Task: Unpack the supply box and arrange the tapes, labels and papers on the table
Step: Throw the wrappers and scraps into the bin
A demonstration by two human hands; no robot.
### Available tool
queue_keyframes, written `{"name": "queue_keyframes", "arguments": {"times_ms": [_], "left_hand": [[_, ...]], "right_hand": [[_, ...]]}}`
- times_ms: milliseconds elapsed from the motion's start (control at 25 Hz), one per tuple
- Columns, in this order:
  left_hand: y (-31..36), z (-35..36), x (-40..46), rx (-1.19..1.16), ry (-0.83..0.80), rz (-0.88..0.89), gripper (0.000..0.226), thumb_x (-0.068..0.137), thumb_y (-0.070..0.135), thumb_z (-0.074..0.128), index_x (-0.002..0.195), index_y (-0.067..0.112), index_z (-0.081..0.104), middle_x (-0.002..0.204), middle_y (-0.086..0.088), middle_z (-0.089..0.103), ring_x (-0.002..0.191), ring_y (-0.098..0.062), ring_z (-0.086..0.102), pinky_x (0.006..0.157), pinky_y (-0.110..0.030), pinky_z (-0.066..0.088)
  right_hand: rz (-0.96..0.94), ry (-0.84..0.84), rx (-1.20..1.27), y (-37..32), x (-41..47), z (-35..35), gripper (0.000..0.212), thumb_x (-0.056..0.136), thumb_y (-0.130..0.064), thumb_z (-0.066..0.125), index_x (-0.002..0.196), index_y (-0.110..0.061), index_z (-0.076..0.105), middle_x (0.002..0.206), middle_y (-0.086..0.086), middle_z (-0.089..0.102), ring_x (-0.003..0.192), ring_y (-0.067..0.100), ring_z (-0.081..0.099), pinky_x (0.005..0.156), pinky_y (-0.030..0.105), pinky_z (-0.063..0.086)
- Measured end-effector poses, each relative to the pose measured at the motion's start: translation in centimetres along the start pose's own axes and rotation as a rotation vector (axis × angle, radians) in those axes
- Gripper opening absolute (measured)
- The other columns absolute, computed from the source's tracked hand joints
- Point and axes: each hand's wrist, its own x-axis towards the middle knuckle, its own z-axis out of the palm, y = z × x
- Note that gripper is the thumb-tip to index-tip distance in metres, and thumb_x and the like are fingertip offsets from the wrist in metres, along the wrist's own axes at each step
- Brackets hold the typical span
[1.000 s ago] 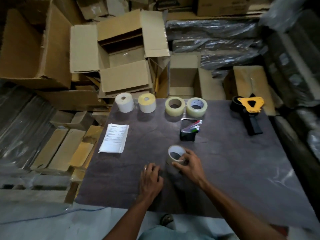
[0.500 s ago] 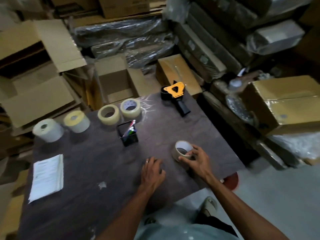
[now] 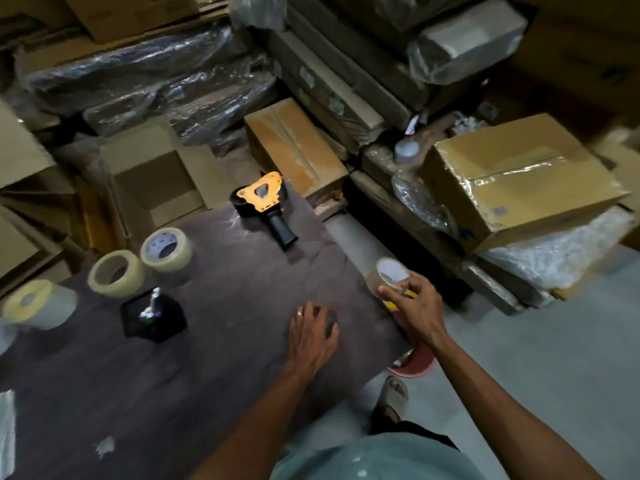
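Observation:
My right hand (image 3: 417, 306) grips a brown tape roll (image 3: 386, 277) at the right edge of the dark table (image 3: 225, 358), above the gap to the floor. My left hand (image 3: 311, 332) rests flat on the table, fingers spread. Two clear tape rolls (image 3: 116, 273) (image 3: 166, 249) lie at the table's back left. A yellowish label roll (image 3: 38, 304) lies at the far left. A yellow and black tape dispenser (image 3: 265, 206) lies at the back edge. A sliver of white papers (image 3: 7, 434) shows at the left border.
A black pen holder (image 3: 154, 317) with markers stands on the table left of my left hand. A taped cardboard box (image 3: 519, 178) sits on wrapped stock at the right. An open empty box (image 3: 156, 185) stands behind the table. Grey floor (image 3: 536, 358) lies to the right.
My right hand carried the brown tape roll rightward from the table's middle to its right edge. The view swung to the right. My left hand stayed pressed on the table.

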Motion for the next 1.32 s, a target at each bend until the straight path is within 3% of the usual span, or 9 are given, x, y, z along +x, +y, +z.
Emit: {"name": "queue_keyframes", "arguments": {"times_ms": [80, 200, 360, 480, 680, 1040, 1320], "left_hand": [[2.8, 1.3, 2.1, 0.032, -0.008, 0.012, 0.04, 0.086, 0.046, 0.048, 0.116, 0.024, 0.061, 0.122, -0.007, 0.054, 0.11, -0.031, 0.053, 0.094, -0.045, 0.047], [6.3, 2.8, 4.7, 0.044, 0.015, -0.003, 0.034, 0.087, 0.04, 0.053, 0.116, 0.024, 0.061, 0.123, -0.007, 0.054, 0.111, -0.031, 0.052, 0.094, -0.046, 0.045], [9.6, 4.1, 6.6, 0.071, 0.024, -0.025, 0.031, 0.085, 0.037, 0.061, 0.112, 0.022, 0.062, 0.122, -0.007, 0.052, 0.107, -0.031, 0.05, 0.088, -0.046, 0.046], [10.6, 4.6, 7.0, 0.061, 0.033, -0.05, 0.035, 0.085, 0.037, 0.064, 0.116, 0.021, 0.058, 0.127, -0.007, 0.048, 0.113, -0.031, 0.046, 0.092, -0.046, 0.041], [10.3, 5.6, 6.9, -0.031, 0.054, -0.075, 0.047, 0.087, 0.042, 0.055, 0.129, 0.02, 0.052, 0.135, -0.004, 0.044, 0.126, -0.027, 0.041, 0.106, -0.045, 0.03], [10.1, 7.0, 7.0, -0.012, 0.195, -0.076, 0.049, 0.081, 0.036, 0.065, 0.126, 0.016, 0.059, 0.131, -0.005, 0.05, 0.123, -0.029, 0.045, 0.1, -0.046, 0.034], [9.8, 7.5, 7.2, 0.006, 0.21, -0.046, 0.05, 0.083, 0.039, 0.057, 0.122, 0.009, 0.06, 0.127, -0.011, 0.053, 0.118, -0.036, 0.05, 0.1, -0.045, 0.032]], "right_hand": [[0.057, 0.029, 0.005, 2.1, 2.4, -2.0, 0.03, 0.067, -0.033, 0.089, 0.07, -0.011, 0.068, 0.1, -0.004, 0.066, 0.09, 0.006, 0.061, 0.073, 0.015, 0.047], [0.175, 0.018, -0.02, 7.1, 5.4, -4.1, 0.037, 0.062, -0.046, 0.087, 0.066, -0.016, 0.066, 0.077, -0.004, 0.068, 0.076, 0.011, 0.065, 0.073, 0.033, 0.054], [0.337, -0.032, -0.129, 12.7, 6.4, -5.6, 0.028, 0.064, -0.044, 0.087, 0.063, -0.022, 0.07, 0.075, -0.004, 0.071, 0.074, 0.009, 0.065, 0.068, 0.025, 0.047], [0.396, -0.136, -0.209, 16.5, 6.7, -5.6, 0.023, 0.071, -0.036, 0.085, 0.063, -0.017, 0.075, 0.068, 0.002, 0.072, 0.07, 0.015, 0.068, 0.064, 0.025, 0.042], [0.554, -0.208, -0.315, 22.8, 6.5, -4.4, 0.02, 0.074, -0.032, 0.082, 0.073, -0.012, 0.079, 0.075, 0.007, 0.075, 0.079, 0.024, 0.07, 0.067, 0.025, 0.043], [0.648, -0.192, -0.309, 31.4, 8.9, 0.5, 0.029, 0.079, -0.025, 0.081, 0.087, 0.003, 0.076, 0.091, 0.021, 0.074, 0.092, 0.033, 0.068, 0.081, 0.034, 0.048], [0.682, -0.27, -0.365, 38.6, 11.0, 3.7, 0.033, 0.081, -0.031, 0.078, 0.089, 0.001, 0.076, 0.09, 0.019, 0.074, 0.092, 0.034, 0.068, 0.079, 0.033, 0.048]]}}
